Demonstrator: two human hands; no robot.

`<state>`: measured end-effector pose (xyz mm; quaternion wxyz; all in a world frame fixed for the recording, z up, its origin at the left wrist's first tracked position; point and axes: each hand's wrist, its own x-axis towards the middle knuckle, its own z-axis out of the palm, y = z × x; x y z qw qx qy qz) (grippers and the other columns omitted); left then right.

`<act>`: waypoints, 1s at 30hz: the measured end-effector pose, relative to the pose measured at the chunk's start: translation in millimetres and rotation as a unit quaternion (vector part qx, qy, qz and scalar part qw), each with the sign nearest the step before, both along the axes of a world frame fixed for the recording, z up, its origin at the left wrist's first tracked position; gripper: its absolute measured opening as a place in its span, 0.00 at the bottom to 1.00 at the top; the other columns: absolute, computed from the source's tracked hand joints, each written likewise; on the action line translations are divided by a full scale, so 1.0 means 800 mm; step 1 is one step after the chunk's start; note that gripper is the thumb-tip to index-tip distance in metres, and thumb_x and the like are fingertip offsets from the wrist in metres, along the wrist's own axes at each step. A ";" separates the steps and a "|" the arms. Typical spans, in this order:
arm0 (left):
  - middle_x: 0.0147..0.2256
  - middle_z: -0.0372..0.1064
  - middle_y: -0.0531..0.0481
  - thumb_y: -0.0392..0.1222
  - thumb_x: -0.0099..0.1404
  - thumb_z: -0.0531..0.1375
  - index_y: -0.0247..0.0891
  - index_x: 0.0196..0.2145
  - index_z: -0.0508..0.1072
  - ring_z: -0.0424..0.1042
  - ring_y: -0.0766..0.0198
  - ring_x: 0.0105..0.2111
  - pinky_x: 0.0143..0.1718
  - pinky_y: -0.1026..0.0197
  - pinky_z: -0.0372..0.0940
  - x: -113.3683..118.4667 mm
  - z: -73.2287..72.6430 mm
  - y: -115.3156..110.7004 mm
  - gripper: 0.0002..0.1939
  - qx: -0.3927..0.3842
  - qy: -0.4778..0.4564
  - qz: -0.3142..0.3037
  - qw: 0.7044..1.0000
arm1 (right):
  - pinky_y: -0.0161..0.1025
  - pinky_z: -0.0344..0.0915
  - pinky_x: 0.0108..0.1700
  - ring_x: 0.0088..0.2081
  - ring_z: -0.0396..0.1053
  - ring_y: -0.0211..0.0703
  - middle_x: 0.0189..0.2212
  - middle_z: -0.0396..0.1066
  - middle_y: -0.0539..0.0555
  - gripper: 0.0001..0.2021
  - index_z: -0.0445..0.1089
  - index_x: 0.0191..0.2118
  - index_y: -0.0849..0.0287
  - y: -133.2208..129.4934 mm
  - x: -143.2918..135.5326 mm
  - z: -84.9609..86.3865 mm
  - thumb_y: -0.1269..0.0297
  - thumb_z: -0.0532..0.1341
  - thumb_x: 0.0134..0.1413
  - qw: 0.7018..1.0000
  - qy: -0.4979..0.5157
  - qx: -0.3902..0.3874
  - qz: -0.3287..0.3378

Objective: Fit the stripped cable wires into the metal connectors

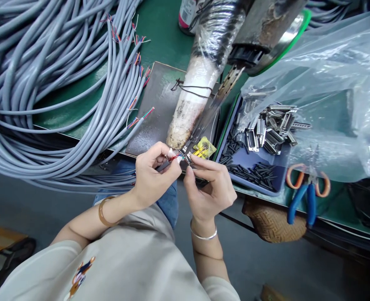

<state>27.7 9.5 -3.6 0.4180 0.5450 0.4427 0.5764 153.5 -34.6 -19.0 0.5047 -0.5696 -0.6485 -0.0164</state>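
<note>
Between thumb and index finger, my left hand [155,173] pinches the thin colored wires [173,158] at the end of a grey cable. My right hand [208,184] is closed at the fingertips around a small metal connector [187,157], which meets the wire ends. The soldering iron [200,121] slants down from above with its tip by the connector, partly hidden. Just to its left, a white wrapped nozzle [185,113] points down at my fingers. A yellow piece [204,147] lies right of the connector.
Bundled grey cables [53,83] cover the left side. On the right, a blue tray [277,184] holds metal connectors [271,129] and black sleeves [258,173], partly under a clear plastic bag [335,83]. Cutters with blue and orange handles [310,200] lie at the table edge.
</note>
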 end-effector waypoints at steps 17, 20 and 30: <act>0.20 0.61 0.60 0.35 0.60 0.65 0.38 0.27 0.68 0.58 0.75 0.18 0.20 0.72 0.56 -0.004 0.001 -0.002 0.09 -0.065 0.008 -0.023 0.998 | 0.36 0.79 0.40 0.38 0.81 0.40 0.42 0.83 0.52 0.10 0.70 0.35 0.54 0.001 0.001 0.001 0.74 0.71 0.56 0.999 -0.030 0.025 -0.002; 0.21 0.62 0.59 0.35 0.60 0.65 0.38 0.27 0.67 0.60 0.74 0.19 0.21 0.71 0.58 -0.005 0.001 -0.003 0.09 -0.079 0.003 -0.031 0.996 | 0.36 0.78 0.40 0.38 0.81 0.39 0.42 0.83 0.52 0.10 0.70 0.35 0.54 0.000 0.002 0.000 0.75 0.71 0.56 0.999 -0.037 0.017 0.007; 0.22 0.66 0.58 0.34 0.60 0.66 0.38 0.28 0.71 0.62 0.74 0.20 0.22 0.71 0.59 -0.010 -0.001 -0.005 0.07 -0.078 -0.007 -0.042 0.996 | 0.40 0.77 0.42 0.38 0.80 0.40 0.39 0.82 0.50 0.09 0.71 0.36 0.54 0.003 0.005 0.003 0.74 0.69 0.58 1.000 0.002 -0.013 0.016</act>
